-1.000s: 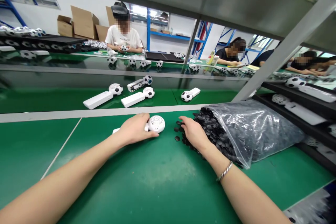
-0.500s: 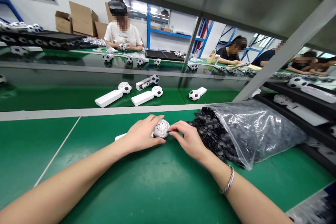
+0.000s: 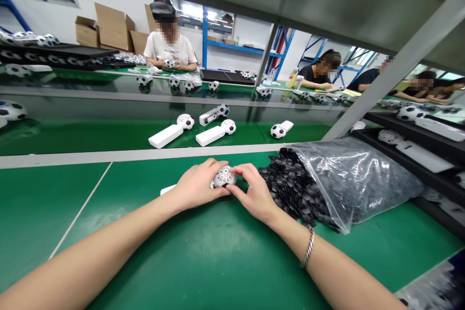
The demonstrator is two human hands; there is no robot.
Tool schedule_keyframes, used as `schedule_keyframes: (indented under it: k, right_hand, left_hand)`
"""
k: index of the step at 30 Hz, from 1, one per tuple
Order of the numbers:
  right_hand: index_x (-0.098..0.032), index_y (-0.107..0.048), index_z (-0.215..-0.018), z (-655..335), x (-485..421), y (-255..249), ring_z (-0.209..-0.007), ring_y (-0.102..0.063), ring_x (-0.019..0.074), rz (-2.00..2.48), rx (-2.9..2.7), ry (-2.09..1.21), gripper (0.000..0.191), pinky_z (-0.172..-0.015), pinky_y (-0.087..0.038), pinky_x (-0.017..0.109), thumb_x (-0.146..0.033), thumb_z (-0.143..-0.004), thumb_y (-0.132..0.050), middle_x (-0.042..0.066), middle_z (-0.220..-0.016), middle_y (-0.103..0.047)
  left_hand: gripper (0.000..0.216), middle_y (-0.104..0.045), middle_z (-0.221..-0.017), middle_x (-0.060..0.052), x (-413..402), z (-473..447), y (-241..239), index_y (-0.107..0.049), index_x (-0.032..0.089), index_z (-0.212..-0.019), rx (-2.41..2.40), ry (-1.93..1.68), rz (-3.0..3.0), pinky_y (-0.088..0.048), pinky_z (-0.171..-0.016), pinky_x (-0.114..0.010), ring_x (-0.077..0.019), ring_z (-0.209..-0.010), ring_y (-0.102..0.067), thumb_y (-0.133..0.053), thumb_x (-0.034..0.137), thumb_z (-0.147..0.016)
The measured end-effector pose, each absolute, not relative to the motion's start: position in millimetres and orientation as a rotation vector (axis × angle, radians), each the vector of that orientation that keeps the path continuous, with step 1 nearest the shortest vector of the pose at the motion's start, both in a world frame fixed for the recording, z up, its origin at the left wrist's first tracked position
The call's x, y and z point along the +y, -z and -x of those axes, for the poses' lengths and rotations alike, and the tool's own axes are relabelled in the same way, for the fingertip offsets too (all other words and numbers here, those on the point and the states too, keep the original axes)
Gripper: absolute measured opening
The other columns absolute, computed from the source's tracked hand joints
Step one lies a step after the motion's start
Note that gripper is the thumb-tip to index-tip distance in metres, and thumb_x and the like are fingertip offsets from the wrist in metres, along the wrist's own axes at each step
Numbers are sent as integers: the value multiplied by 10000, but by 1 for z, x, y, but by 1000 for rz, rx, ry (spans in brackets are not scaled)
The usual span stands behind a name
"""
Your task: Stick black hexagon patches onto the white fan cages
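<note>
A white handheld fan with a football-shaped head (image 3: 222, 178) lies on the green table (image 3: 203, 252) in front of me. My left hand (image 3: 198, 186) is closed around its neck and handle; only the handle's end (image 3: 167, 189) shows. My right hand (image 3: 253, 191) presses its fingertips onto the right side of the head, fingers pinched together; whether a small piece is under them is hidden. A clear plastic bag of small black hexagon pieces (image 3: 327, 179) lies just right of my right hand, its mouth spilling pieces toward it.
Beyond a grey strip, a conveyor belt (image 3: 90, 135) carries three finished football fans (image 3: 170, 131) (image 3: 216, 132) (image 3: 281, 129). Black trays with fans sit on shelves at right (image 3: 414, 131). Other people work at a far table. A shelf overhangs above.
My right hand left the black pieces by the bag and came onto the fan's head. The fans on the belt drifted right.
</note>
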State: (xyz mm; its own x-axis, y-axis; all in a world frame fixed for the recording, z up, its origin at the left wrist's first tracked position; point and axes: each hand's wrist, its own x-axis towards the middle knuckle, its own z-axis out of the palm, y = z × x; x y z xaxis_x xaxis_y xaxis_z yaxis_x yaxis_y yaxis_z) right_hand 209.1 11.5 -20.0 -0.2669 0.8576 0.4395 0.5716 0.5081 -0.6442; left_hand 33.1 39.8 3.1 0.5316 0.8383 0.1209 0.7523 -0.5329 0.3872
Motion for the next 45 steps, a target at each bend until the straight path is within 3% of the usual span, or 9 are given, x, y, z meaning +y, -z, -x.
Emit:
schedule_keyframes:
  k: [4,13,17,21,25,35,40,45]
  right_hand:
    - [-202,-432,-1175,-211,16,26,-1131,-436,185,1173,-1910,-627,447,-876,-436,308,-227,-753,-577,79,-1219,-471]
    - [-215,-445,-1146,-210,22,26,-1029,-522,163,1154,-1880,-805,394,-793,-468,276,-236,-771,-563,46,-1127,-549]
    - [-199,-555,-1002,-232,36,21,-917,-548,165,1311,-1874,-560,218,-760,-460,292,-277,-799,-541,54,-992,-576]
    - [-204,-630,-815,-254,41,20,-878,-523,175,1538,-2031,-284,72,-820,-411,323,-240,-768,-588,42,-855,-570]
    - [-211,-645,-840,-255,37,21,-881,-506,182,1644,-2166,-250,125,-793,-408,302,-285,-740,-632,46,-862,-569]
    - [-199,-641,-870,-243,37,18,-826,-514,201,1683,-2367,57,164,-716,-366,318,-209,-848,-478,61,-817,-629]
    - [-185,-583,-970,-244,33,17,-823,-522,167,1434,-2200,-192,181,-760,-395,299,-146,-834,-471,43,-869,-618]
    - [-195,-561,-854,-236,22,9,-711,-533,119,1232,-2021,-546,78,-649,-423,239,-195,-817,-492,3,-791,-581]
  left_hand:
    - [589,-519,-1102,-44,41,-32,-2,-407,272,-1226,1332,-446,-2467,-445,-724,-317,-244,-922,-552,-555,493,-701]
    - [487,-552,-1046,-9,43,-33,-3,-500,304,-1100,1343,-484,-2392,-442,-712,-314,-238,-899,-558,-595,499,-664]
    - [626,-518,-1160,-4,47,-28,-1,-420,297,-1181,1366,-437,-2359,-443,-767,-324,-244,-972,-536,-636,466,-618]
    - [551,-512,-1149,-21,52,-21,0,-441,256,-1148,1361,-380,-2427,-447,-761,-321,-242,-970,-526,-587,241,-618]
    - [613,-470,-1165,-39,55,-19,3,-435,291,-1210,1344,-420,-2608,-391,-856,-375,-257,-1046,-464,-459,77,-636]
    - [637,-527,-1057,-52,57,-21,10,-411,295,-1258,1266,-447,-2689,-356,-857,-383,-234,-995,-460,-395,29,-680]
    - [649,-573,-999,-36,56,-22,9,-429,287,-1248,1218,-494,-2711,-313,-906,-400,-228,-986,-442,-384,-5,-670]
    - [684,-596,-1007,-10,56,-21,7,-433,298,-1231,1189,-479,-2671,-238,-979,-445,-208,-1036,-435,-366,-35,-637]
